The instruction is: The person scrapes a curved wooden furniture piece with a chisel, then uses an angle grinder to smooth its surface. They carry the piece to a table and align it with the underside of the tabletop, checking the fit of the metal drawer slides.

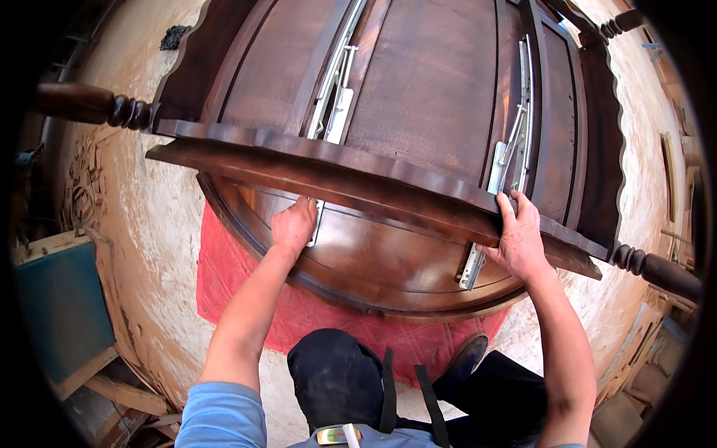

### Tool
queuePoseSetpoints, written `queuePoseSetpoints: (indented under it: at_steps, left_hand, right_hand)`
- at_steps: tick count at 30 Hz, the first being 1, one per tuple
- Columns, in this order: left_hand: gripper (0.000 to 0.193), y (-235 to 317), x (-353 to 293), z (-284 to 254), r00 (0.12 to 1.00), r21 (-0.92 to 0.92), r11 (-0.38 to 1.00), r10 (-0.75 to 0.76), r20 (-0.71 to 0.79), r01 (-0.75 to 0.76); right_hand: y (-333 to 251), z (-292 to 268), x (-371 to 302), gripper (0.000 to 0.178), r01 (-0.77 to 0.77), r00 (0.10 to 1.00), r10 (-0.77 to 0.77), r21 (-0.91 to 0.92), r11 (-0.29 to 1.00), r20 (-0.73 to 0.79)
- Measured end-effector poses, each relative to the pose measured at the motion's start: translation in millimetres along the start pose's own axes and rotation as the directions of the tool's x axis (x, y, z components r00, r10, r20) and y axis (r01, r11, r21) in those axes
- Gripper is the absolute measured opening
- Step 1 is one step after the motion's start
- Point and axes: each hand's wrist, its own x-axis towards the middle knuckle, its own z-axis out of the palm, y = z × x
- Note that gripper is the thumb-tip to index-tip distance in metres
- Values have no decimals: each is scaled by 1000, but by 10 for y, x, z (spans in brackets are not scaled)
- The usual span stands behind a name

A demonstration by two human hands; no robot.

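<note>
A dark wooden table frame (418,89) lies upside down before me, with a scalloped apron (328,153) along its near side. Below it, a rounded, polished wooden tabletop (381,254) rests with a curved rim toward me. My left hand (293,224) is closed against a metal rail (318,225) on the tabletop; its fingertips are partly hidden. My right hand (519,237) grips the apron's near edge, fingers over the top and thumb below, just above another metal rail (471,267). Folding metal slides (340,112) run along the frame's underside.
A red cloth (231,276) lies under the tabletop on the pale, dusty floor (168,201). Turned legs (82,103) stick out at both sides. A teal panel (63,306) and wood scraps (131,396) are at lower left; boards (642,336) lie at right.
</note>
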Motion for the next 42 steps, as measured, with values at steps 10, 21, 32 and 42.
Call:
queuePoseSetpoints:
  at_steps: [10,21,32,42]
  left_hand:
    - [26,58,-55,77,984,99,995,28,-178,-11]
    - [23,43,5,79,965,114,987,135,-223,-112]
    - [38,-17,31,168,959,91,983,173,-223,-157]
    - [38,-49,47,186,950,126,973,217,-224,-193]
  right_hand:
    - [-16,-47,21,102,7,1000,-6,8,1000,-18]
    - [-7,-42,11,102,7,1000,-7,26,1000,-27]
    - [8,-28,25,103,18,999,-17,48,999,-31]
    - [24,-13,7,108,55,998,-54,33,998,-27]
